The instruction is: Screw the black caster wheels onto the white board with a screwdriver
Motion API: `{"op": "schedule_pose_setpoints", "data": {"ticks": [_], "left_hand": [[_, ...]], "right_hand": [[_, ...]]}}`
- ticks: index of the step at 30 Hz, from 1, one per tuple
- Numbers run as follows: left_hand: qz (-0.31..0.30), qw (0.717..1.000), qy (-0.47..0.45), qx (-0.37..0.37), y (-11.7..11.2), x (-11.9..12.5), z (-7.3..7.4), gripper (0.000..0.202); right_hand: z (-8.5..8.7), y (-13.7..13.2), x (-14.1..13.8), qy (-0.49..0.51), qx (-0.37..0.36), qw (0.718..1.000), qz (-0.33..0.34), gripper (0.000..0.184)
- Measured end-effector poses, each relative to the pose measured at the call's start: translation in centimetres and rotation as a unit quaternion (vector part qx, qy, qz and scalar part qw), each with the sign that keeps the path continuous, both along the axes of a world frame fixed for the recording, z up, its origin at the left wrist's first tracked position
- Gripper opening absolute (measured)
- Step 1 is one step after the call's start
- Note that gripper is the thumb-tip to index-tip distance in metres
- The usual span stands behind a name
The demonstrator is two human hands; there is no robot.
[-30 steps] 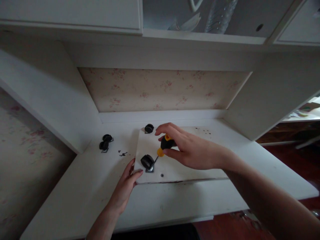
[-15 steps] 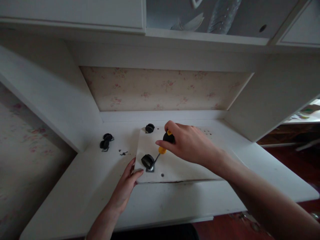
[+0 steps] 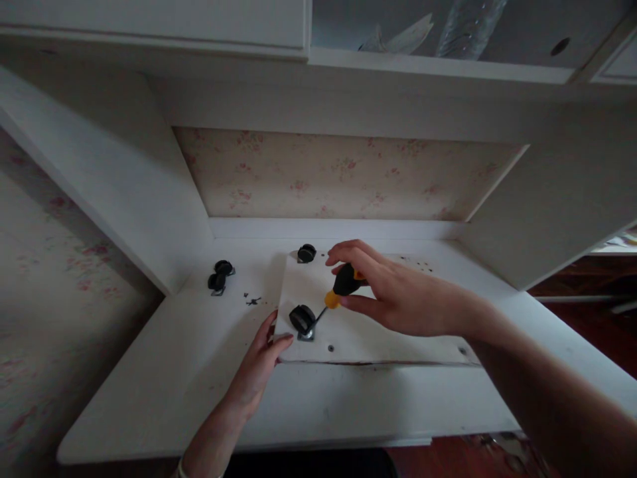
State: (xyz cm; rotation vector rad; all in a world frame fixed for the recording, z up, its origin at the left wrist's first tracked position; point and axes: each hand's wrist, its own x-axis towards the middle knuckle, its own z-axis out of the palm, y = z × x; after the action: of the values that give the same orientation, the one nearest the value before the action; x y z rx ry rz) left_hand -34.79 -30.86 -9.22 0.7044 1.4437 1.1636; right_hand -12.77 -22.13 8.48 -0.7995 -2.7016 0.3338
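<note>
My right hand (image 3: 385, 285) holds a black-and-yellow screwdriver (image 3: 345, 280), with its index finger lifted off the handle. The screwdriver slants down to the left, and its tip meets the metal mounting plate of a black caster wheel (image 3: 302, 319). That caster sits at the near left corner of a white board (image 3: 368, 342). Gripping this same corner is my left hand (image 3: 259, 358), thumb on top and fingers at the side edge. A second caster (image 3: 306, 253) stands at the board's far left corner. The screw under the tip is too small to make out.
Two loose casters (image 3: 219, 275) lie on the white desk top (image 3: 199, 378) at the left. Small dark screws (image 3: 253, 301) are scattered between them and the board. An upper shelf (image 3: 438, 61) overhangs the back, with a plastic bottle (image 3: 470, 30); side panels flank the desk.
My right hand has opened its fingers somewhat around the handle, and the screwdriver leans lower to the right. The camera view has shifted slightly. My left hand keeps its hold on the board.
</note>
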Motion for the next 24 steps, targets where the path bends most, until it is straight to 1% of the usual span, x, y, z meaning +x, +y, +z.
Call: {"op": "schedule_pose_setpoints", "data": {"ticks": [1, 2, 3, 5, 6, 7, 8, 10, 11, 12, 13, 14, 15, 17, 18, 19, 20, 22, 23, 24], "left_hand": [[0.001, 1.0, -0.005, 0.002, 0.0, 0.0, 0.1, 0.061], [0.002, 1.0, -0.012, 0.005, 0.0, 0.1, 0.2, 0.061], [0.002, 1.0, -0.021, 0.009, 0.0, 0.1, 0.3, 0.06], [0.004, 0.999, -0.032, 0.015, 0.0, 0.1, 0.4, 0.06], [0.005, 0.999, -0.034, 0.014, 0.0, 0.1, 0.4, 0.061], [0.006, 0.999, -0.034, 0.012, 0.0, 0.1, 0.3, 0.062], [0.006, 0.999, -0.032, 0.01, 0.0, 0.0, 0.2, 0.063], [0.001, 1.0, -0.028, 0.01, 0.0, -0.1, -0.2, 0.064], [0.0, 1.0, -0.025, 0.011, 0.0, -0.2, -0.3, 0.064], [-0.001, 1.0, -0.021, 0.012, 0.0, -0.2, -0.4, 0.063], [0.0, 1.0, -0.02, 0.012, 0.0, -0.2, -0.5, 0.063], [0.001, 1.0, -0.02, 0.013, 0.0, -0.2, -0.5, 0.063], [0.003, 1.0, -0.022, 0.013, 0.0, -0.2, -0.4, 0.063], [0.001, 0.999, -0.027, 0.018, 0.1, -0.1, -0.3, 0.062], [-0.002, 0.999, -0.028, 0.02, 0.1, -0.1, -0.2, 0.062], [-0.004, 0.999, -0.028, 0.021, 0.0, -0.1, -0.2, 0.061], [-0.006, 0.999, -0.028, 0.022, 0.0, -0.1, -0.2, 0.061], [-0.009, 0.999, -0.027, 0.015, 0.0, -0.2, -0.2, 0.063], [-0.009, 1.0, -0.023, 0.009, 0.0, -0.3, -0.3, 0.064], [-0.009, 1.0, -0.019, 0.003, -0.1, -0.3, -0.4, 0.065]], "right_hand": [[0.0, 0.0, 0.0, -0.009, 0.003, 1.0, 0.003, 0.031], [0.1, -0.1, -0.1, -0.029, 0.023, 0.999, -0.024, 0.025], [0.1, -0.2, -0.2, -0.056, 0.053, 0.995, -0.069, 0.023], [0.2, -0.3, -0.5, -0.108, 0.112, 0.975, -0.157, 0.037], [0.2, -0.3, -0.5, -0.12, 0.128, 0.968, -0.181, 0.042], [0.3, -0.3, -0.4, -0.121, 0.128, 0.967, -0.184, 0.044], [0.4, -0.3, -0.2, -0.113, 0.113, 0.974, -0.161, 0.043], [0.8, -0.2, 0.3, -0.091, 0.065, 0.991, -0.072, 0.036], [1.0, -0.2, 0.5, -0.087, 0.047, 0.995, -0.032, 0.03], [1.1, -0.2, 0.6, -0.094, 0.04, 0.995, -0.009, 0.025], [1.3, -0.3, 0.6, -0.11, 0.047, 0.993, -0.01, 0.019], [1.4, -0.4, 0.5, -0.131, 0.068, 0.988, -0.036, 0.016], [1.4, -0.5, 0.3, -0.154, 0.095, 0.981, -0.075, 0.023], [1.5, -0.6, 0.0, -0.192, 0.14, 0.96, -0.147, 0.045], [1.5, -0.6, 0.0, -0.198, 0.146, 0.955, -0.169, 0.052], [1.6, -0.6, 0.0, -0.193, 0.137, 0.956, -0.171, 0.054], [1.7, -0.6, 0.2, -0.182, 0.111, 0.965, -0.15, 0.052], [1.8, -0.6, 0.7, -0.144, 0.043, 0.986, -0.076, 0.041], [1.9, -0.7, 0.8, -0.13, 0.021, 0.99, -0.044, 0.034], [1.9, -0.8, 0.9, -0.126, 0.015, 0.991, -0.031, 0.028]]}}
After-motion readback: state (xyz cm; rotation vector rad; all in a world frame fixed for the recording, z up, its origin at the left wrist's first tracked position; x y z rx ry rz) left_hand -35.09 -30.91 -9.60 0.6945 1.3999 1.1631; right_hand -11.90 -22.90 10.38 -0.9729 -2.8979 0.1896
